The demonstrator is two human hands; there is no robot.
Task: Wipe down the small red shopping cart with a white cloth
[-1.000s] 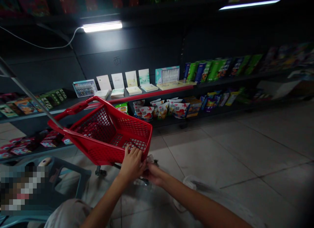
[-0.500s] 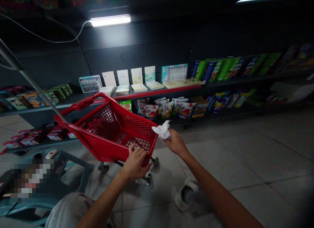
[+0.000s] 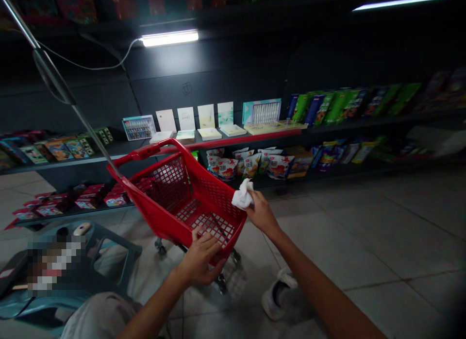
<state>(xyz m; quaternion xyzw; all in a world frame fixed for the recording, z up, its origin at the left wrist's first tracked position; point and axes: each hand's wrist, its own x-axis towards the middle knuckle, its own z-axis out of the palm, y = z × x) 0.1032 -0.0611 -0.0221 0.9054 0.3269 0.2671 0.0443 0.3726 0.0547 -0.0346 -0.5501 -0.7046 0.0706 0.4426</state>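
A small red plastic shopping cart (image 3: 209, 186) with perforated basket walls stands in front of me on the tiled floor. My left hand (image 3: 204, 256) grips the near end of its basket, fingers hooked over the rim and thumb outside. My right hand (image 3: 262, 213) is closed on a crumpled white cloth (image 3: 243, 195), which lies against the basket's right-hand rim near the corner. The basket's mesh floor shows nothing lying on it. A metal pole (image 3: 85, 120) slants up from beside the cart's handle (image 3: 145, 152).
Behind the cart runs a dark shelf with upright books (image 3: 186, 119), snack bags (image 3: 280, 165) and green packets (image 3: 337, 106). A blue-grey plastic stool (image 3: 124, 261) holding several items stands at lower left. My shoe (image 3: 273, 300) is on the floor at right.
The cart has shifted right and slightly toward me, along with the pole. The cloth now sits against the basket's side rim, slightly lower. Both hands keep their holds.
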